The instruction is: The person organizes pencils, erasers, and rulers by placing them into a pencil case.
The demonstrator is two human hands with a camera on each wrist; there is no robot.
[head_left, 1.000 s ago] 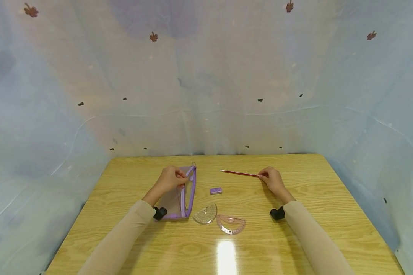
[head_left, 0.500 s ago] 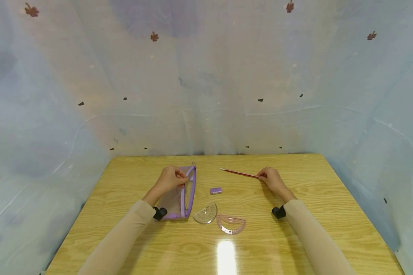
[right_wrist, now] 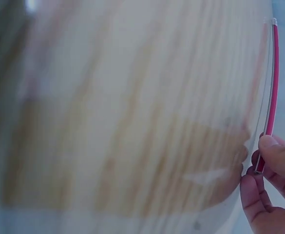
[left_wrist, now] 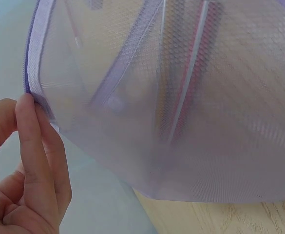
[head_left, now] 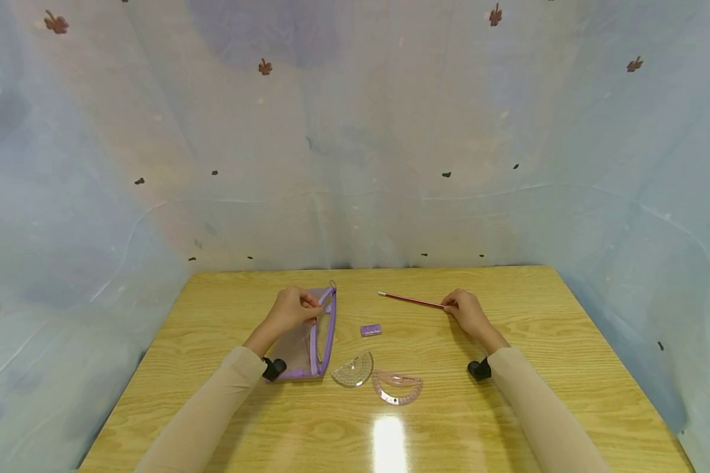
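Note:
A translucent mesh pencil case [head_left: 296,351] with a purple zipper edge stands partly raised on the left of the table. My left hand [head_left: 290,309] pinches its zipper edge between thumb and fingers, and the mouth gapes toward the right. Through the mesh in the left wrist view, pencil-like sticks [left_wrist: 188,73], one red and one yellowish, show inside. On the right, my right hand [head_left: 466,311] pinches a red pencil [head_left: 414,301] by one end. Its white-tipped end points left, toward the case. In the right wrist view the thumb and fingertips [right_wrist: 269,142] close round the pencil's lower end.
A purple eraser [head_left: 371,330] lies between the hands on the wooden table [head_left: 509,420]. Nearer the front are a clear protractor [head_left: 355,370] and a pink protractor [head_left: 398,387], close together. A patterned curtain [head_left: 355,164] hangs behind the table.
The red pencil tilts slightly more, its held end a little lower than a second ago. My left hand and the pencil case stay in place.

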